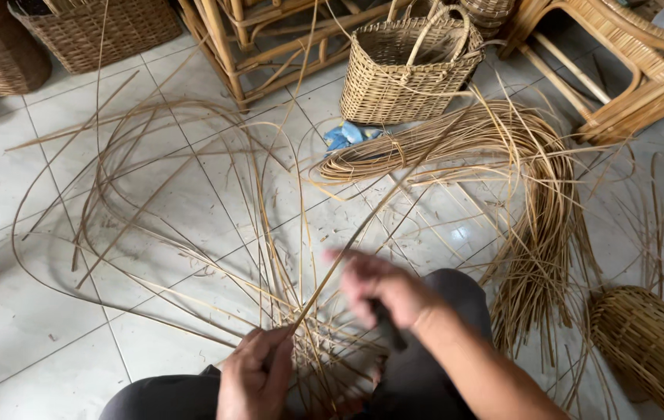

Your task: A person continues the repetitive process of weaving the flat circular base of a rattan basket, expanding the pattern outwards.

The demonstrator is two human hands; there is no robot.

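1. The person's left hand (256, 373), low in the view, is closed on the woven start of a small rattan piece (324, 350) resting between the person's knees; fingers and thumb pinch together where the thin tan rattan strands (192, 210) meet.
2. The right hand (379, 289), blurred, is curled shut around one dark slim tool (388, 325), just beside and above the woven piece; one long strand (363, 225) runs up from the left hand past it.
3. The loose strands fan out from the woven piece across the white tiled floor (29, 311) in wide loops, too many and too tangled to count.
4. One thick bundle of tan rattan canes (534, 194) curves along the floor to the right, from near the basket down toward the person's right knee.
5. One woven rattan handbasket with two looped handles (406, 70) stands upright beyond the bundle; one crumpled blue cloth (351, 136) lies just beside its base.
6. One woven cylindrical basket (655, 350) lies on its side at the lower right.
7. Two more wicker baskets (99, 31) stand at the upper left; one rattan frame (270, 47) and one rattan chair (627, 70) stand along the top edge.
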